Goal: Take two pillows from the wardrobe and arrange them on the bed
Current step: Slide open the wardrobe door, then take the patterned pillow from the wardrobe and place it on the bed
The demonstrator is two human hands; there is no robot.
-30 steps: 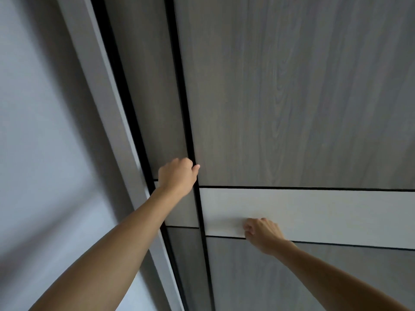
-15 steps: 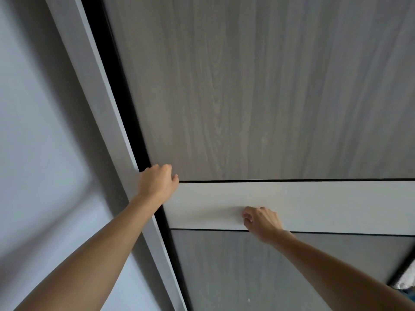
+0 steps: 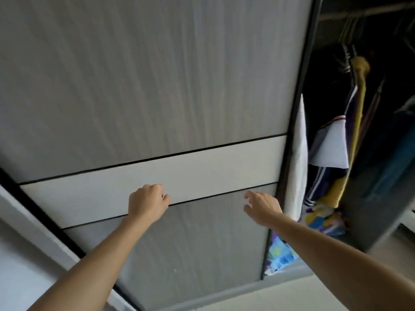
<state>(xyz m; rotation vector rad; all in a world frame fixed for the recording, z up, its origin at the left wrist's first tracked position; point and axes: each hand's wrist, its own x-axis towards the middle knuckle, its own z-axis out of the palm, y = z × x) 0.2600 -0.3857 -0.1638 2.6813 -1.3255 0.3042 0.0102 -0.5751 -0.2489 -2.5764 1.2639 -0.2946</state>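
Wardrobe sliding door (image 3: 157, 86) spans everything left of and above the fingers. L hand (image 3: 147, 202) is curled in a fist on its white band (image 3: 202, 169), arm straight. R hand (image 3: 261, 205) has fingers spread and loose, holding nothing. Door's dark edge is just R of them, then white fabric (image 3: 298, 164) (pillow or not, can't tell), then the open bay (image 3: 332, 75) w/ hanging clothes (image 3: 357, 131).

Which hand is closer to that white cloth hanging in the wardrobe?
Right. The right hand is just left of the white cloth; the left hand rests farther left on the door.
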